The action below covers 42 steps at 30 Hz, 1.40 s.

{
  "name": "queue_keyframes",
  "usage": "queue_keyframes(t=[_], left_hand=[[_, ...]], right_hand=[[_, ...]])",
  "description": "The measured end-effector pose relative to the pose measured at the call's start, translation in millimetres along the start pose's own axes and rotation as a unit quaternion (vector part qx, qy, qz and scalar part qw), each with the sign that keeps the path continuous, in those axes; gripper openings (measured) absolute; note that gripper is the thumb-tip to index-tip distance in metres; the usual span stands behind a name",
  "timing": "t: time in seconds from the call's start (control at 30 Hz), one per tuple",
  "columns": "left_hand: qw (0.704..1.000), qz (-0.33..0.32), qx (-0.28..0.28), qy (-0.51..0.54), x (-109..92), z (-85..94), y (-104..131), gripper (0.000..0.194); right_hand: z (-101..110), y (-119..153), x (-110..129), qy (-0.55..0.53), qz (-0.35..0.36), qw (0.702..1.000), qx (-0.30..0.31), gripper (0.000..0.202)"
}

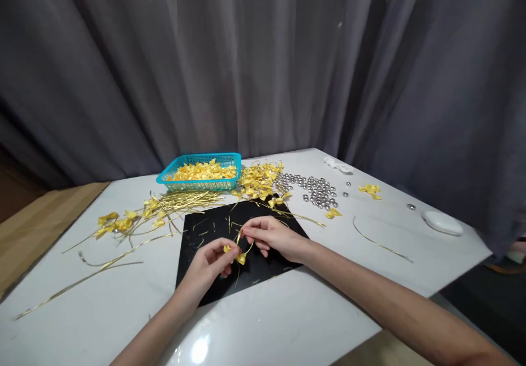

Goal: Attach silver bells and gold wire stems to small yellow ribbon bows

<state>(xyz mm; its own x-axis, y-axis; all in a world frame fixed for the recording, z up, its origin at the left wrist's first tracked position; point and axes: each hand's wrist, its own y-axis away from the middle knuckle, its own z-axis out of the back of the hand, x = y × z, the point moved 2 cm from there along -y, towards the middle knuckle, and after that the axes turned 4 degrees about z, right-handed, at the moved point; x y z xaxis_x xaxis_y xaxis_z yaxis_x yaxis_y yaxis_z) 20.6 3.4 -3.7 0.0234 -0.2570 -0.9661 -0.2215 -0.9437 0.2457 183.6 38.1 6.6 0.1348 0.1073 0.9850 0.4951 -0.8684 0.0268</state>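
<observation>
My left hand pinches a yellow ribbon bow over the black mat. Close by on the right, my right hand is closed with its fingertips on a thin gold tie that runs up from the bow. The tie makes a small loop between both hands. Cut gold bits lie on the mat's left part. Behind the hands sits a pile of yellow bows with gold ties. A bundle of gold ties lies at the mat's back left edge.
A blue basket of yellow bows stands at the back. Silver domed pieces are heaped right of the bow pile. A white oval object lies near the right edge. Loose gold ties spread over the left side. Grey curtain hangs behind the table.
</observation>
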Motion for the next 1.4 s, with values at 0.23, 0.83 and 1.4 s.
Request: queue_keyframes(t=[0.23, 0.83, 1.4], left_hand=[[0.995, 0.011, -0.020, 0.093, -0.1, 7.2, -1.9, 0.031], [0.990, 0.015, -0.020, 0.138, -2.8, 6.1, 0.0, 0.013], [0.989, 0.051, -0.010, 0.141, -2.0, 6.3, -1.0, 0.017]], right_hand=[[-9.0, 2.6, -4.0, -0.045, -0.041, 0.998, 0.000, 0.026], [-7.6, 6.6, -12.3, -0.169, -0.055, 0.978, -0.112, 0.018], [-6.0, 7.2, -4.8, -0.157, -0.061, 0.984, -0.053, 0.022]])
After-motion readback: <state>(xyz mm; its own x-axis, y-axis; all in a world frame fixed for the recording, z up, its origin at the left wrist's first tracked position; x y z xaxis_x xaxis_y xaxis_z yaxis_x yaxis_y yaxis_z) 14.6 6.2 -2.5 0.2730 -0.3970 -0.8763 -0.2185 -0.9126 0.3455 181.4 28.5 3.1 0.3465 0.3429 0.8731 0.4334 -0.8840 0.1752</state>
